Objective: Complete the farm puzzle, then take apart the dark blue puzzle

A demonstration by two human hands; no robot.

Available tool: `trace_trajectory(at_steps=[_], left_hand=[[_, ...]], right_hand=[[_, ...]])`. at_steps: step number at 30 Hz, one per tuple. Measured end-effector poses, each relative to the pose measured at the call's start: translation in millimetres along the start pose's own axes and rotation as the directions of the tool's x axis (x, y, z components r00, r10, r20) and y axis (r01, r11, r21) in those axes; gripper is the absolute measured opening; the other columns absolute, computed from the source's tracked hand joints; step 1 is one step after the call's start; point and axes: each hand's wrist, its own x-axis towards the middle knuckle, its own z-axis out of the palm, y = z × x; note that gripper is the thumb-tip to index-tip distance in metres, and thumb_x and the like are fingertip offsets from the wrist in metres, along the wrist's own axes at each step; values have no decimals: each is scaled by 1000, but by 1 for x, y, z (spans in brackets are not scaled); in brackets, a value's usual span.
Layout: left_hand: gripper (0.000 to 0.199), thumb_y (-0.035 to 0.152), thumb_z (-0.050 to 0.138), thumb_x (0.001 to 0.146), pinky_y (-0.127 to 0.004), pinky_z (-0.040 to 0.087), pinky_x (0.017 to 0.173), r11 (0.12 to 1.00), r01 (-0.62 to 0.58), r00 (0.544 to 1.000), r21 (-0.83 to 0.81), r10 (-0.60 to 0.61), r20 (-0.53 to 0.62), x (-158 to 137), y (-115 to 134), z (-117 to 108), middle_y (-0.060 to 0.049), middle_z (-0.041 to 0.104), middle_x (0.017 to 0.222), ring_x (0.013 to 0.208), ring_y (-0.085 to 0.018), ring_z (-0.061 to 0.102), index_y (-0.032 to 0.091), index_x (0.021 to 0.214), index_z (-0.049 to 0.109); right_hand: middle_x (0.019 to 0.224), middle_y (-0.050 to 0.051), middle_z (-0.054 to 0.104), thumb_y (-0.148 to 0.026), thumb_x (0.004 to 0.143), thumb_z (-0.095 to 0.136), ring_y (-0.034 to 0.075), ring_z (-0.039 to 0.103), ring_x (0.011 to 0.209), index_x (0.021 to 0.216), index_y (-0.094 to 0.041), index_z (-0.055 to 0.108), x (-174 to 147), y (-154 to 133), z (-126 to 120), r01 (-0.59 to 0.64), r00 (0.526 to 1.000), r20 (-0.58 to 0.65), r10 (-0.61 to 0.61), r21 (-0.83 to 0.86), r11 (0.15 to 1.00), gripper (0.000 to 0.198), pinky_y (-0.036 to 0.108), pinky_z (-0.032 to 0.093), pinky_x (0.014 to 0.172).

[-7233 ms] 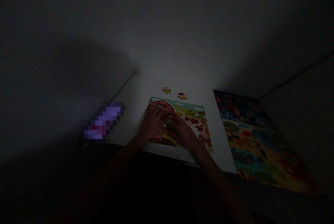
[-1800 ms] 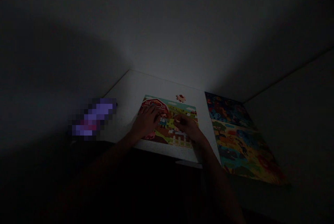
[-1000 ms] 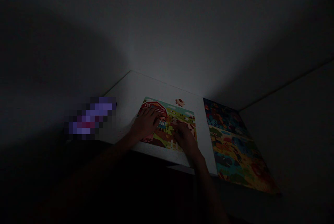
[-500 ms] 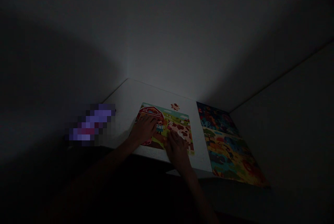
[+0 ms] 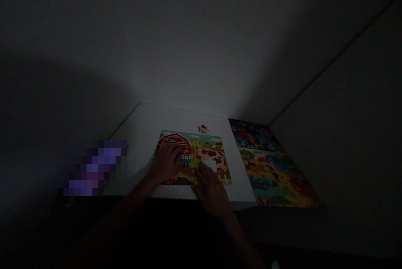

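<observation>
A farm jigsaw puzzle (image 5: 204, 143) lies on the white table, showing a red barn, a small figure and a brown-spotted cow. In the cow's body a white piece-shaped gap (image 5: 211, 163) shows. Just beyond the far edge of the puzzle rests a loose puzzle piece (image 5: 203, 129) with brown spots. My left hand (image 5: 165, 162) lies over the barn side, its fingers spread on the surface. Below the gap, my right hand (image 5: 210, 185) rests on the near edge with its fingers stretched forward. Nothing shows in either hand, though the light is dim.
To the right lie two colourful pictures, a dark blue one (image 5: 253, 135) and a yellow animal scene (image 5: 276, 177). A blurred-out purple object (image 5: 97, 168) is at the left. The white table (image 5: 135, 135) meets a wall at the back.
My right hand has drawn back toward me, uncovering more of the white gap. My left hand stays over the barn. The camera view has shifted and tilted slightly.
</observation>
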Motion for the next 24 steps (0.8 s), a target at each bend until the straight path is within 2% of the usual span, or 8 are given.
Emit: trace_trajectory(at_steps=[4, 6, 9, 13, 16, 20, 22, 24], left_hand=[[28, 31, 46, 93, -42, 47, 99, 905, 68, 994, -420, -99, -51, 4, -8, -5, -6, 70, 108, 106, -23, 62, 22, 100, 71], [27, 37, 51, 88, -39, 51, 93, 779, 166, 973, -605, -229, -27, 3, -11, -9, -5, 72, 102, 100, -23, 65, 22, 94, 72], [26, 42, 64, 78, -35, 55, 81, 520, 314, 896, -795, -439, 67, 1, -16, -17, -5, 73, 95, 91, -24, 68, 20, 89, 73], [20, 32, 70, 68, -31, 56, 75, 199, 250, 797, -948, -599, 84, 0, -29, -26, -5, 73, 89, 83, -21, 69, 18, 82, 70], [13, 28, 67, 67, -32, 57, 76, 62, 173, 729, -983, -679, 86, 2, -38, -33, -6, 72, 85, 79, -19, 69, 18, 74, 66], [12, 27, 68, 68, -32, 56, 78, 173, 230, 738, -958, -673, 55, 3, -36, -42, -5, 71, 86, 81, -20, 68, 18, 74, 65], [14, 28, 69, 70, -34, 55, 81, 306, 297, 776, -904, -630, 42, 5, -24, -41, -5, 70, 88, 85, -21, 67, 18, 78, 67], [17, 33, 64, 79, -37, 54, 87, 491, 348, 851, -799, -522, 50, 8, -6, -34, -5, 71, 95, 93, -23, 66, 18, 86, 69]], right_hand=[[142, 12, 55, -41, 95, 52, 28, 47, 135, 127, -21, 66, 6, 6, -19, -127, 991, 85, 107, 276, 953, 40, 50, 38, 113], [134, 9, 62, -45, 95, 51, 27, 55, 127, 121, -24, 70, 20, 19, -35, -191, 976, 181, 121, 447, 874, 38, 47, 43, 108], [126, 8, 67, -50, 94, 52, 26, 62, 116, 124, -22, 67, 60, 48, -54, -256, 959, 252, 130, 571, 780, 44, 42, 49, 99], [128, 12, 64, -45, 96, 47, 24, 63, 113, 130, -17, 61, 139, 81, -53, -406, 913, 104, 395, 331, 852, 47, 35, 50, 94], [130, 18, 60, -49, 92, 54, 27, 58, 119, 130, -13, 59, 189, 89, -37, -530, 848, 58, 527, 37, 847, 53, 33, 47, 96], [128, 25, 57, -48, 86, 62, 34, 56, 120, 122, -10, 62, 221, 91, -20, -598, 797, 67, 601, -53, 799, 53, 43, 45, 98], [126, 25, 58, -47, 82, 67, 35, 56, 119, 118, -10, 63, 229, 96, -18, -618, 777, 103, 621, -58, 784, 52, 44, 45, 96], [122, 23, 61, -46, 75, 75, 35, 57, 117, 113, -10, 65, 236, 103, -19, -636, 759, 141, 635, -43, 770, 53, 43, 46, 93]])
